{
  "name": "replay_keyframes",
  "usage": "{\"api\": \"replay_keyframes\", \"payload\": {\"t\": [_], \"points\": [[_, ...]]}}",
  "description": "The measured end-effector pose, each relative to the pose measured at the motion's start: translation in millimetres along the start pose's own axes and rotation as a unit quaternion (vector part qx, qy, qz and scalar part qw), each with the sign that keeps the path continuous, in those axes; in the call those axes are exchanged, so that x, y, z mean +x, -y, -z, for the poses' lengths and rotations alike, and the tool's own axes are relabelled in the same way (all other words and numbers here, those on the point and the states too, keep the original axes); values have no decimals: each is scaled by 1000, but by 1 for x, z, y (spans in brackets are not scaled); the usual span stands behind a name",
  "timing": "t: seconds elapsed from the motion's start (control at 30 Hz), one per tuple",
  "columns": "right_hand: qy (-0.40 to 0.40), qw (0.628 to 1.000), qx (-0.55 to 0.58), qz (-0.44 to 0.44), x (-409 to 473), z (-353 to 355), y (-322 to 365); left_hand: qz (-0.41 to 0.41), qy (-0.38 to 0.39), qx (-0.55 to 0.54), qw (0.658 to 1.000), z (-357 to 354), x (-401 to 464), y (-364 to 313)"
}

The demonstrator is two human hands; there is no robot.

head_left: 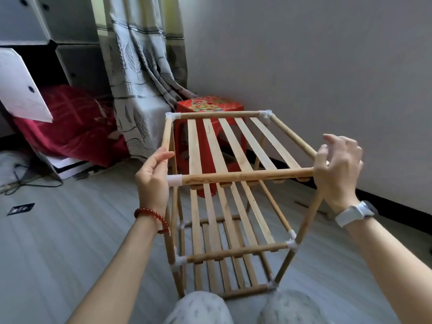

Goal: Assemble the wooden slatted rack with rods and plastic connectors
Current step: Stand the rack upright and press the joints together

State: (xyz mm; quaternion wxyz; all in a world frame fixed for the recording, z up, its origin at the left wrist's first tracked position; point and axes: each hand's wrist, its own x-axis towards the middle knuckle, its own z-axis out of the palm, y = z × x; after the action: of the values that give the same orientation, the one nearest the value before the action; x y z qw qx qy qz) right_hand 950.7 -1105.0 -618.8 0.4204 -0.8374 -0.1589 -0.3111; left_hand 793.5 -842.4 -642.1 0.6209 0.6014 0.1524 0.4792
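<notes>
A three-tier wooden slatted rack [233,176] stands on the floor in front of my knees, its rods joined by white plastic connectors [174,180]. My left hand [153,177] rests with relaxed fingers against the top shelf's near-left corner, beside that connector and the left side rod [167,132]. At the near-right corner my right hand [336,167] curls round the joint where the front rod, the right side rod [292,134] and an upright rod [308,218] meet. The connector there is hidden under my fingers. The upright rod leans outward.
A red plastic stool [210,106] stands just behind the rack. A patterned curtain [145,73] hangs at the back, with a red blanket [70,122] and grey cabinet cubes [70,19] to the left. A white wall [327,66] runs along the right. A cable [28,181] lies on the floor.
</notes>
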Motion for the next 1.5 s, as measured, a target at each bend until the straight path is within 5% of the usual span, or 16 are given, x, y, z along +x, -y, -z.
{"api": "replay_keyframes", "payload": {"t": [0.1,0.17,0.47,0.6,0.8,1.0,1.2,1.5], "points": [[113,953,186,-212,12,-1,-13,10,16,-20,1000,0,-1,3],[115,940,213,-240,13,-9,-11,10,24,-13,1000,4,1,6],[127,955,194,-186,9,-24,-11,-4,30,36,999,7,19,15],[188,952,190,-148,-3,-18,1,-7,-70,137,988,10,35,6],[160,987,20,-16,-11,-11,8,-4,-57,168,984,25,19,9],[42,977,-123,166,-40,-31,18,-6,-24,125,992,26,15,10],[-98,976,-113,157,-40,-57,11,-26,-69,101,992,19,16,27],[117,979,-98,136,-41,-23,20,4,-88,203,975,17,4,6]]}}
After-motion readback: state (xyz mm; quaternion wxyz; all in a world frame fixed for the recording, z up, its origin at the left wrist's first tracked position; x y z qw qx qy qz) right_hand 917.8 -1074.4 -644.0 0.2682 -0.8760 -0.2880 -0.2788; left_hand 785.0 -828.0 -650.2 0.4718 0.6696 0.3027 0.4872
